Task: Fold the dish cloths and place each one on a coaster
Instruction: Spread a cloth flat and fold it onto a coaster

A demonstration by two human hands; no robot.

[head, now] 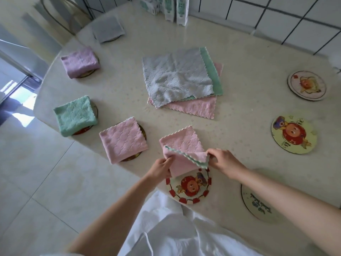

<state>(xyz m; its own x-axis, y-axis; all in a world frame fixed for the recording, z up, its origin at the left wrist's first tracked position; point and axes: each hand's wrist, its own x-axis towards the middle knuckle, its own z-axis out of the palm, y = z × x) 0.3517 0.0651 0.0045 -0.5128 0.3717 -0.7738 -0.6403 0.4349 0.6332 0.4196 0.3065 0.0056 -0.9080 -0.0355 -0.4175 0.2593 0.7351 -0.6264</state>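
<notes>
We are standing at a pale, speckled round bench (pixel 239 58) backed by a white tiled wall (pixel 287 17). At its middle, a flat stack of unfolded cloths (pixel 177 78) is lying, grey on top of green and pink. Along the left edge, four folded cloths are each sitting on a round coaster: grey (pixel 108 28), lilac (pixel 80 61), green (pixel 74 115) and pink (pixel 123 140). Three bare cartoon-printed coasters (pixel 294 134) are lying along the right side. We are holding a pink dish cloth with a green scalloped edge (pixel 181 146) near the bench's front edge; its far part is resting on the bench and its near part is overlapping the red-bordered round coaster (pixel 188 189). Our left hand (pixel 161 168) is pinching its left fold, and our right hand (pixel 224 160) is pinching its lifted right corner.
</notes>
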